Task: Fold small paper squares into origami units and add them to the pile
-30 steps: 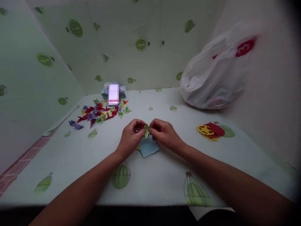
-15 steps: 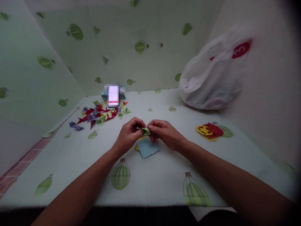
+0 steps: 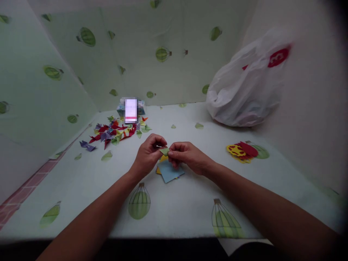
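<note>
A small folded piece of green paper (image 3: 164,151) is pinched between my two hands, just above the table. My left hand (image 3: 150,152) grips its left side between thumb and fingers. On the other side, my right hand (image 3: 187,154) holds the paper's right corner with the thumb and curled fingers. Beneath them lies a short stack of square paper with a light blue sheet (image 3: 170,171) on top and yellow sheets (image 3: 163,158) sticking out at its edges. Part of the stack is hidden by my hands.
Many folded paper cranes (image 3: 114,131) in mixed colours are heaped at the back left. Behind them a lit phone (image 3: 131,109) leans on a tissue box (image 3: 141,108). Red and yellow cut-outs (image 3: 241,151) lie on the right, below a white plastic bag (image 3: 244,87).
The green paper has shifted slightly left and turned, so a flat face of it now shows. My right hand has moved a little left and its grip has changed.
</note>
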The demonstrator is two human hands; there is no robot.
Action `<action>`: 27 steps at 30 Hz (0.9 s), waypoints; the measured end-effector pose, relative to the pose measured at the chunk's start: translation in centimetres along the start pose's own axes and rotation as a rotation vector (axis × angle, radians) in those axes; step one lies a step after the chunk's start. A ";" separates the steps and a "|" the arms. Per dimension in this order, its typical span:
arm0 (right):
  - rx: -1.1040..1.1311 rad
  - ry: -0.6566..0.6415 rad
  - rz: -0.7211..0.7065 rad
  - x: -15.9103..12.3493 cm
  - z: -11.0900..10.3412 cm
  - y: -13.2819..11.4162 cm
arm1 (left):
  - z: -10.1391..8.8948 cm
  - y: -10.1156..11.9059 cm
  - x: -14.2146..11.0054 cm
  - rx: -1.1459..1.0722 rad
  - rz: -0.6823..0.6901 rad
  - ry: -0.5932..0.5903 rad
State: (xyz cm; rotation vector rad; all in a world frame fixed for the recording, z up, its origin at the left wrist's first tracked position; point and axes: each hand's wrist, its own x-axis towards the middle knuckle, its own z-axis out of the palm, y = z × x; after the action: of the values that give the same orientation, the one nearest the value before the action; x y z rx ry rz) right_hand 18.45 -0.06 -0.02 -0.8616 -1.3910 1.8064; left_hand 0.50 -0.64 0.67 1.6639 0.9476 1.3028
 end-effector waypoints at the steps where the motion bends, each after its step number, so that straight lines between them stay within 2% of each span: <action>1: -0.001 -0.002 -0.001 0.0 0.0 0.0 | 0.0 0.0 0.0 0.002 -0.005 -0.004; 5: 0.026 0.025 -0.035 -0.1 0.1 0.1 | 0.1 0.0 -0.3 -0.039 -0.048 0.008; 10: 0.141 0.153 -0.104 0.1 0.2 0.6 | 0.5 0.1 -0.7 -0.083 -0.068 0.075; 13: 0.180 0.194 -0.146 0.2 0.5 0.8 | 0.8 0.1 -0.8 -0.052 -0.055 0.007; 20: 0.164 0.169 -0.176 0.2 0.8 1.1 | 0.9 0.2 -0.9 0.134 0.012 0.076; 27: 0.108 0.156 -0.215 0.0 0.7 0.8 | 0.8 0.0 -0.9 0.114 0.008 0.086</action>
State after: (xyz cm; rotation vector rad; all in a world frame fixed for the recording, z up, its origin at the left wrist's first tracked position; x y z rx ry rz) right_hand 17.75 -0.54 -0.67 -0.7487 -1.2258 1.6004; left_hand 1.09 -1.56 0.23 1.7106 1.0848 1.3568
